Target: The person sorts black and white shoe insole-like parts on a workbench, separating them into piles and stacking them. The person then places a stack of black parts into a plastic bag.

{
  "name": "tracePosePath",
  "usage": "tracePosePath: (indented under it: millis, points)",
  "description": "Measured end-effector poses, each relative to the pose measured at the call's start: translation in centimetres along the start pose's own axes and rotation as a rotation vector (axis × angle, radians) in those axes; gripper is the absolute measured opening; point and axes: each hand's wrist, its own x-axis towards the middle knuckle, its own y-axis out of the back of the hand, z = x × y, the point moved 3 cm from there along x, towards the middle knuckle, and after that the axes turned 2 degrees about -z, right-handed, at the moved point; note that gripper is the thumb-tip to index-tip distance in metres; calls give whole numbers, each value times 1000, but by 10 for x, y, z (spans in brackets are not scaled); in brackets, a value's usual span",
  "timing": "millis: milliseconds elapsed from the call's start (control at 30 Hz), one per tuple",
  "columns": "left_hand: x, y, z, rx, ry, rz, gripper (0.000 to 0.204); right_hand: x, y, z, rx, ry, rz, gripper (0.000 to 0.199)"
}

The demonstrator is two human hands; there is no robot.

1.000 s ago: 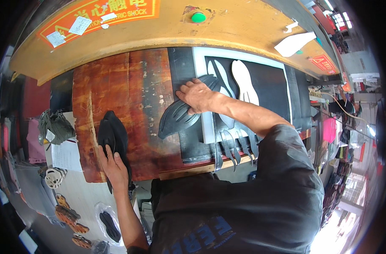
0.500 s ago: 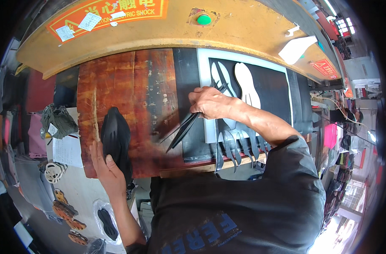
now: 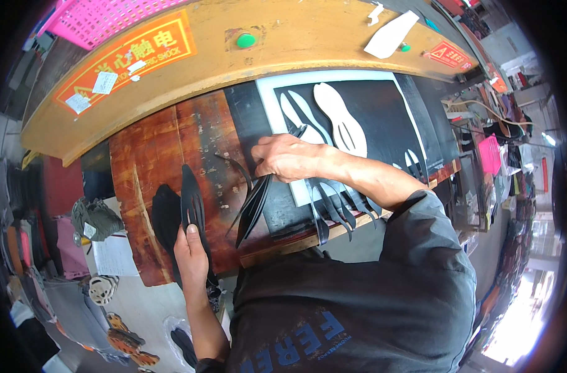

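My left hand (image 3: 193,255) is closed around a thin black sole-shaped piece (image 3: 192,196) with long slits, thumb on top. Just left of it, another dark sole-shaped pile (image 3: 165,214) lies on the worn reddish-brown board (image 3: 140,158). A bunch of narrow black strips (image 3: 251,214) hangs from my closed right hand (image 3: 283,156), over the left edge of the black sheet (image 3: 376,112). That sheet rests on a white board (image 3: 268,93). Beyond my right wrist, a white sole-shaped area (image 3: 340,121) shows against the black sheet. Several curved black strips (image 3: 336,208) droop over the front edge.
A yellow machine beam (image 3: 296,53) with a green button (image 3: 246,41) spans the far side. A pink basket (image 3: 100,22) sits above it. At left are a grey-green bundle (image 3: 96,217), a paper sheet (image 3: 115,255) and orange-brown sole pieces (image 3: 125,342).
My left hand has gone from lying beside the dark pile to gripping a slit black piece, now right of the pile. My right hand still holds the strips. The view has shifted.
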Motion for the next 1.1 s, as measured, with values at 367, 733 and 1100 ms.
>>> tracePosePath:
  millis: [367, 733, 1100]
  points:
    - [-7, -2, -6, -1, -35, -12, 42, 5, -15, 3, -43, -97, -147, 17]
    - [-8, -7, -17, -67, -79, 31, 40, 8, -12, 2, 2, -170, -225, 23]
    - [14, -38, -26, -1113, 35, -107, 58, 6, -22, -40, 1815, -443, 182, 44]
